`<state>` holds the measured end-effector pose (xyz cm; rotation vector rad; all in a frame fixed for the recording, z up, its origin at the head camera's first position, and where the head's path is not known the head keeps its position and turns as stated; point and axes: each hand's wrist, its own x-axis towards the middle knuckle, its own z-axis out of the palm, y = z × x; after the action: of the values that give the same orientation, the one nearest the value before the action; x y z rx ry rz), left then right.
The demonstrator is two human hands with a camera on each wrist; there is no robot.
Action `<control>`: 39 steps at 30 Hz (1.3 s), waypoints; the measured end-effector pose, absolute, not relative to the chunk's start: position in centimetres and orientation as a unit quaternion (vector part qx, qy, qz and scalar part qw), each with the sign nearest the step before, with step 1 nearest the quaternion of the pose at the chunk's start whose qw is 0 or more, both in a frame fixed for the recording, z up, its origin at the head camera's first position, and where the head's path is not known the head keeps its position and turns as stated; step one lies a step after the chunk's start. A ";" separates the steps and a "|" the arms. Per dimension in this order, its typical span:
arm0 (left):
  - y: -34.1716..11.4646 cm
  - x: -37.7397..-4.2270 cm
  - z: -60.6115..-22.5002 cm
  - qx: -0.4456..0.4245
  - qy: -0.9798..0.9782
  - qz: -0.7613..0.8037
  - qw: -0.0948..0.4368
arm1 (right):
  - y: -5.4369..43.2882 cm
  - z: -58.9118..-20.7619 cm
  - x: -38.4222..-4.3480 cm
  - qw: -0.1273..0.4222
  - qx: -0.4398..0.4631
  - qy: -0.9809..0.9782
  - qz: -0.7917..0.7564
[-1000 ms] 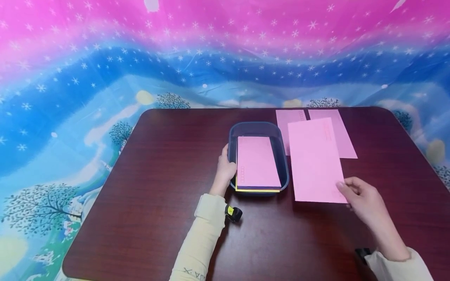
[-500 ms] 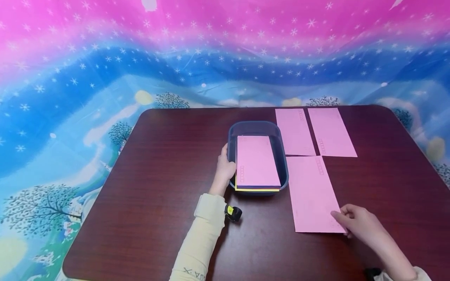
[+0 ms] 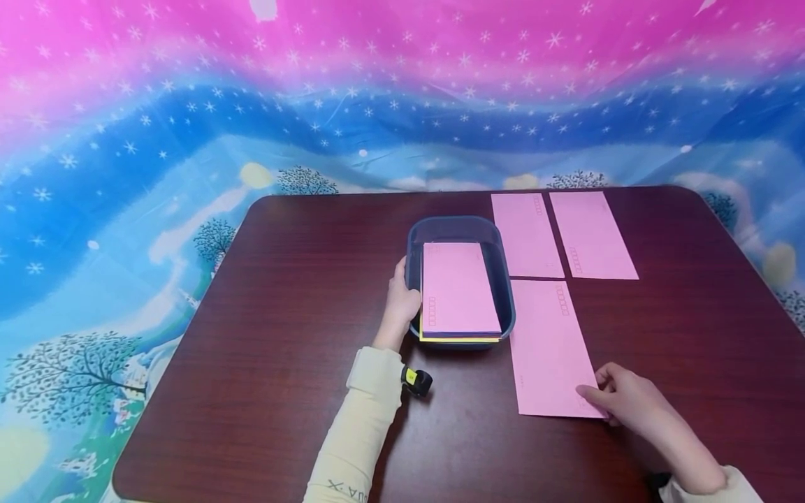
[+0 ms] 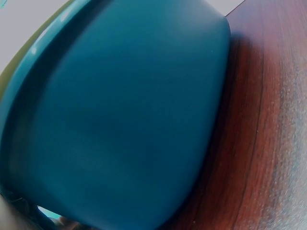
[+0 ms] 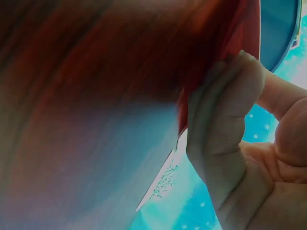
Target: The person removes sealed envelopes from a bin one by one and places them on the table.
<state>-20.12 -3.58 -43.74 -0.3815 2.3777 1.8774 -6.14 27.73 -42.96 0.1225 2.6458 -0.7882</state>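
Note:
My right hand (image 3: 632,398) pinches a pink envelope (image 3: 547,342) at its near right corner, thumb on top and fingers beneath. Its row of small red boxes faces up at the far end, and the far edge lies just below another pink envelope (image 3: 527,234). In the right wrist view, curled fingers (image 5: 225,120) show under the envelope's edge. My left hand (image 3: 401,304) grips the left side of a dark blue plastic bin (image 3: 508,307), thumb at the rim. A stack of envelopes (image 3: 459,286) lies in it, pink on top, with purple and yellow edges below. The bin's wall (image 4: 124,110) fills the left wrist view.
A further pink envelope (image 3: 594,234) lies at the back right of the brown table (image 3: 283,335), beside the first one with a narrow gap between. A snowflake-patterned cloth (image 3: 377,84) hangs behind the table's far edge.
My right hand has brought the pink envelope down towards me, off the two rear envelopes it overlapped, then slightly left. The left hand and bin have stayed in place.

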 end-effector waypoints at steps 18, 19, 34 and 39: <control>-3.6 -20.2 -43.9 -0.125 0.782 0.610 0.043 | 27.3 -43.1 -6.0 0.189 0.042 0.944 -0.266; -3.6 -20.2 -43.9 -0.125 0.782 0.609 0.044 | 27.3 -43.1 -6.0 0.189 0.042 0.944 -0.266; -3.6 -20.2 -43.9 -0.125 0.782 0.609 0.046 | 27.3 -43.3 -5.9 0.178 0.042 0.952 -0.244; -3.6 -20.3 -43.9 -0.123 0.781 0.611 0.046 | 27.2 -43.3 -6.0 0.176 0.043 0.956 -0.231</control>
<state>-20.26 -3.57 -43.92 -0.3770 2.3839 1.8653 -6.00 27.17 -43.30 0.1232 2.7068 -0.6543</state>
